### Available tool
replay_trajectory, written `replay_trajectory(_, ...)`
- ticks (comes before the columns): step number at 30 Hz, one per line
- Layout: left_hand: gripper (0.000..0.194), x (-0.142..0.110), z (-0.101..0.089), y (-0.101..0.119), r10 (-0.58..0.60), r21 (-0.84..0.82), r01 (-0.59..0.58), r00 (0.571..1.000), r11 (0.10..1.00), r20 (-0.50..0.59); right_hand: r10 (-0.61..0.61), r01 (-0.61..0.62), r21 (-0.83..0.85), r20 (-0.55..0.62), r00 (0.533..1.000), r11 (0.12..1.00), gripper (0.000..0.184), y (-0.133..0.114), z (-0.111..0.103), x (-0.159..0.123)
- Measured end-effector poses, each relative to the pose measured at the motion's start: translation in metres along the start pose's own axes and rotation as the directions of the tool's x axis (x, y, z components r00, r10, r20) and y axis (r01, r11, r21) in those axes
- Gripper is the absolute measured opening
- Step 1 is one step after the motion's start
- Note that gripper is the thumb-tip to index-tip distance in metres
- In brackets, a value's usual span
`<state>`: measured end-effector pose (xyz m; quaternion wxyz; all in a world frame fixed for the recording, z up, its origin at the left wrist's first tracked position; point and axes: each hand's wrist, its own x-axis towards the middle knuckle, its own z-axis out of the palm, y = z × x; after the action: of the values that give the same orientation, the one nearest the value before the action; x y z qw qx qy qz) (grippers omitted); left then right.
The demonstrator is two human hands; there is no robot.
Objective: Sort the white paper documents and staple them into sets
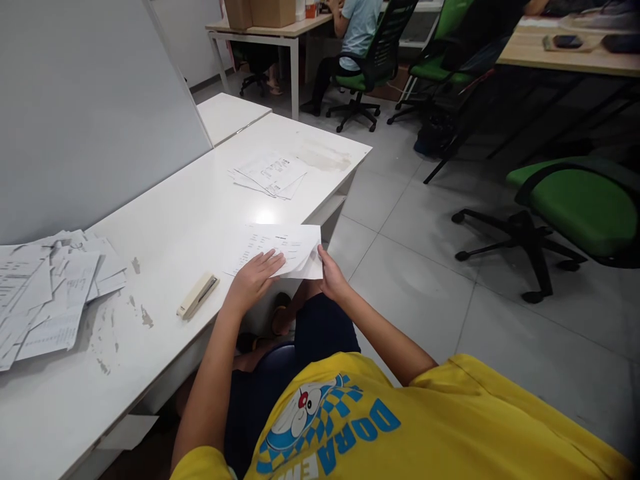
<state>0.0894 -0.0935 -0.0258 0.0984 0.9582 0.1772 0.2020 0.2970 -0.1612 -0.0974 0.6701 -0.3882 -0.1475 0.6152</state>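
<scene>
Printed sheets of paper lie partly over the front edge of the white table, with a corner lifted and curled on the right. My left hand rests flat on the sheets, its fingers stretched across the print. At the right edge, my right hand pinches the sheets, thumb on top and the other fingers hidden beneath. A cream stapler lies on the table to the left of my left hand. How many sheets are in the stack cannot be made out.
A messy paper pile covers the table's left part. Several sheets lie farther back. A grey panel stands along the far side. A green chair is on the right; a seated person is at a back desk.
</scene>
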Motion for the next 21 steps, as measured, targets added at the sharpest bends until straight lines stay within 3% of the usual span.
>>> replay_trajectory(5,0.042,0.001,0.001,0.001,-0.068,-0.085,0.07,0.997,0.994,0.024,-0.005,0.005,-0.005,-0.036,0.999,1.0,0.044,-0.001,-0.005,0.001)
replay_trajectory(8,0.042,0.004,0.002,0.0,-0.175,-0.118,0.179,0.983,0.977,0.047,0.003,-0.003,-0.009,-0.045,0.999,1.0,0.038,-0.003,-0.002,-0.001)
replay_trajectory(16,0.044,0.006,-0.003,-0.004,-0.501,-0.3,0.502,0.861,0.811,0.085,-0.085,0.082,-0.038,-0.068,0.994,0.996,0.023,-0.004,-0.001,-0.006)
replay_trajectory(18,0.044,0.004,-0.003,-0.003,-0.479,-0.297,0.48,0.874,0.825,0.082,-0.088,0.085,-0.038,-0.073,0.993,0.996,0.022,-0.004,0.0,-0.008)
replay_trajectory(21,0.044,0.002,0.0,0.0,-0.247,-0.193,0.266,0.962,0.945,0.117,-0.075,0.075,-0.006,-0.049,0.996,0.997,0.027,-0.008,0.003,-0.011)
